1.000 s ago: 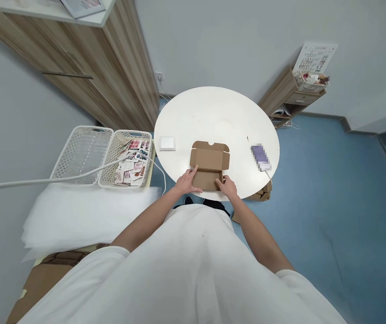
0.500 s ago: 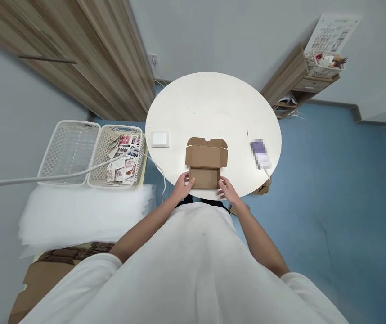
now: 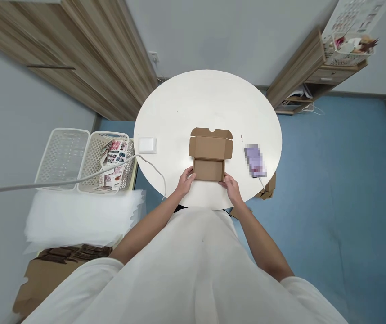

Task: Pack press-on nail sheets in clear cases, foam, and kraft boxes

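A brown cardboard box rests on the round white table with its lid raised and tilted back, side flaps spread. Nothing shows inside it. At the box's near left corner, my left hand grips the side wall between thumb and fingers. My right hand holds the opposite near corner, its fingers curled against the wall. A small white packet lies on the table to the left, and a phone with a blurred screen and a cable lies to the right.
Left of the table stand a white basket of printed cards and a second basket with clear plastic. White sheets and flat cardboard lie nearer me. A cable crosses to the table. A wooden cabinet is at right.
The box has moved forward on the table, away from me, with both hands on it. My right hand has closed on its corner. The camera view has shifted a little.
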`<state>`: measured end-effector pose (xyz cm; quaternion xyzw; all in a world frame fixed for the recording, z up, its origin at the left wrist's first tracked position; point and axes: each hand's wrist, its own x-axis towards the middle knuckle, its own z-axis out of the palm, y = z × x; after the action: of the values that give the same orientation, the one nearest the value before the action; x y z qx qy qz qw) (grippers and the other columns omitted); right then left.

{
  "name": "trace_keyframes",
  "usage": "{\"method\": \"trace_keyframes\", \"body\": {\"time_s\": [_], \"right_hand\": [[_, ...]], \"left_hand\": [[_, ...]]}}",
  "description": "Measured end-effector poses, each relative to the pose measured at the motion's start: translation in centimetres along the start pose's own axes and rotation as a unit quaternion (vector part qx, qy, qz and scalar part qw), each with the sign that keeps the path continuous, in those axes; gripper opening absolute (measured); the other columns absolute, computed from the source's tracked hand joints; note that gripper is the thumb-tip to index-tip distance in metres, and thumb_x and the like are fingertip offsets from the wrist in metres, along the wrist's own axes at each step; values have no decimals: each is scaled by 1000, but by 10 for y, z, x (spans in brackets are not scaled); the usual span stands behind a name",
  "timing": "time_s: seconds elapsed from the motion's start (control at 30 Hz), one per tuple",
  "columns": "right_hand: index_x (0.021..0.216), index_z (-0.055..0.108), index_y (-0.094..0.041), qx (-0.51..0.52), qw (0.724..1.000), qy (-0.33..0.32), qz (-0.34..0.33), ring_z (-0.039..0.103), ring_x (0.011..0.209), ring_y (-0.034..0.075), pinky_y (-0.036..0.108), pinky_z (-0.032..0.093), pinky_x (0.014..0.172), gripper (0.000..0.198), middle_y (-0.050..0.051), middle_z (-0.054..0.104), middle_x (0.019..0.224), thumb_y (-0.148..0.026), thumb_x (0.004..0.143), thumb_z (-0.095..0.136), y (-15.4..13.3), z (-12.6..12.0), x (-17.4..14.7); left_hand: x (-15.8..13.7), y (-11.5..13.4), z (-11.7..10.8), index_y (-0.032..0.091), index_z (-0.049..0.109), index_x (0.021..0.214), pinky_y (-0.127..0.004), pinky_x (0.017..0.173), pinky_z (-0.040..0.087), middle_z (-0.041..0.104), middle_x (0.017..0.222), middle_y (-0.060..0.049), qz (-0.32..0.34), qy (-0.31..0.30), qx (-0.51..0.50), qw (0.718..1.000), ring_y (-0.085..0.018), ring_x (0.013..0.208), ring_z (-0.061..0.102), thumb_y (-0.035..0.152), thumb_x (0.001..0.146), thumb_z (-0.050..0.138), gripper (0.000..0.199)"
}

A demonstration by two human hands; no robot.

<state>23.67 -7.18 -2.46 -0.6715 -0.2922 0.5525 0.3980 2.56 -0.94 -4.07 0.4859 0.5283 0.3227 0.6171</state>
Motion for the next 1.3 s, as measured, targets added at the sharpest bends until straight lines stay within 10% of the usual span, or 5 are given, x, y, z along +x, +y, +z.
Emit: {"method": "trace_keyframes", "body": {"time_s": [0.6, 0.93, 1.13, 1.3], "right_hand": [[132, 39, -17, -23, 999, 20, -33, 61, 93, 18, 36, 48, 90, 63, 14, 40, 136, -57, 83, 37, 4, -18, 24], [138, 14, -25, -114, 970, 178, -118, 50, 65, 10, 29, 47, 64, 66, 9, 38, 116, -48, 82, 41, -10, -10, 14], [134, 29, -24, -159, 944, 69, -281, 45, 65, 11, 33, 47, 66, 63, 7, 44, 103, -43, 78, 52, -48, 45, 14], [124, 46, -25, -209, 957, -113, -167, 53, 87, 17, 34, 48, 74, 46, 9, 50, 116, -44, 82, 48, -70, 135, 32]], "left_hand": [[23, 4, 24, 16, 38, 134, -41, 104, 34, 39, 140, -12, -15, 11, -16, 1000, -25, 129, 36, 43, 78, 52, 63], [-2, 3, -6, 20, 36, 134, -43, 101, 36, 38, 140, -13, -53, 77, 63, 994, -27, 126, 40, 46, 82, 49, 60], [-8, 10, -62, 21, 50, 121, -37, 99, 39, 39, 136, -11, -66, 227, 138, 962, -24, 126, 39, 47, 85, 45, 45], [8, 12, -125, 22, 44, 125, -38, 96, 41, 36, 135, -12, -91, 300, 133, 940, -26, 121, 42, 45, 83, 51, 49]]}}
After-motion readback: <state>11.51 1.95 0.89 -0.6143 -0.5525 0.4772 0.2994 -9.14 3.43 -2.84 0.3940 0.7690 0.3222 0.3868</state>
